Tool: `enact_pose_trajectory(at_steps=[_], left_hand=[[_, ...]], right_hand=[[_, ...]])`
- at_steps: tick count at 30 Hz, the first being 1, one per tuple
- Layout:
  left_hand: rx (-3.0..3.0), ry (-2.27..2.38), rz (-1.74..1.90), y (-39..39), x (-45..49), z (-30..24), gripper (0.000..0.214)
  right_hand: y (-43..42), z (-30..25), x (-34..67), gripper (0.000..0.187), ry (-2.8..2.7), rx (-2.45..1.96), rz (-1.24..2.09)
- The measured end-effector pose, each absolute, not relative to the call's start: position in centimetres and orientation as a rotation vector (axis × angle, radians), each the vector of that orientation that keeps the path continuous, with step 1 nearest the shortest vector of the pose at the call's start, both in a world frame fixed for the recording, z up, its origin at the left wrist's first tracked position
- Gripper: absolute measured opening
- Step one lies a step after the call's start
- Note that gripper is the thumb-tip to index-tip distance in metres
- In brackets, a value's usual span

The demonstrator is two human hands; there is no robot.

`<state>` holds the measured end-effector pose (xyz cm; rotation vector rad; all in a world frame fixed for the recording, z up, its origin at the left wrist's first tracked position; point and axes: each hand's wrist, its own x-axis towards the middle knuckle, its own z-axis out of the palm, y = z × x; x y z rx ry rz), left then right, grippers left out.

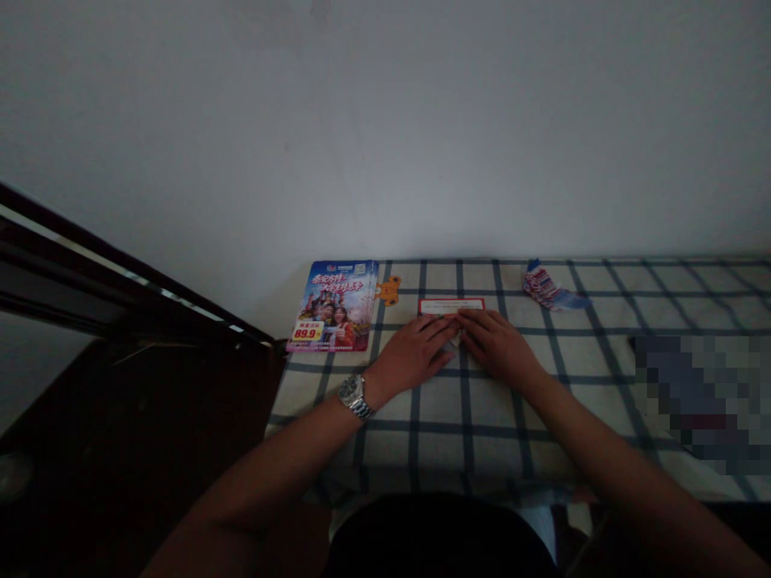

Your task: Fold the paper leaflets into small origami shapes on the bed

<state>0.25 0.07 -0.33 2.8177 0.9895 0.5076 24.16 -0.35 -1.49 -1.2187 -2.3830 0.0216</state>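
Note:
A sheet of paper with a red border and a white printed middle (442, 305) lies on the checked tablecloth, partly hidden under my fingers. My left hand (415, 349), a metal watch (352, 392) on its wrist, reaches in from the left with bent fingers on the paper's near edge. From the right, my right hand (497, 341) meets it there, its fingers drawn together on the same edge. A small pale bit shows between the fingertips of both hands, too small to make out.
Left of the paper is a stack of glossy colour leaflets (331, 309), with an orange bear-shaped piece (389, 291) beside it. Folded printed paper (545, 287) lies at the back right. A blurred-out flat item (704, 401) rests farther right. A white wall (422, 160) borders the table (385, 449).

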Motion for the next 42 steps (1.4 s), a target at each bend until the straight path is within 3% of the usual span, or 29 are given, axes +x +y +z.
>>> enact_pose_trajectory(at_steps=[42], left_hand=[[2.849,0.977,0.488,0.24,-0.44,0.51,0.041]], right_hand=[[0.59,-2.20,24.12,0.037,-2.303,-1.150,0.123]])
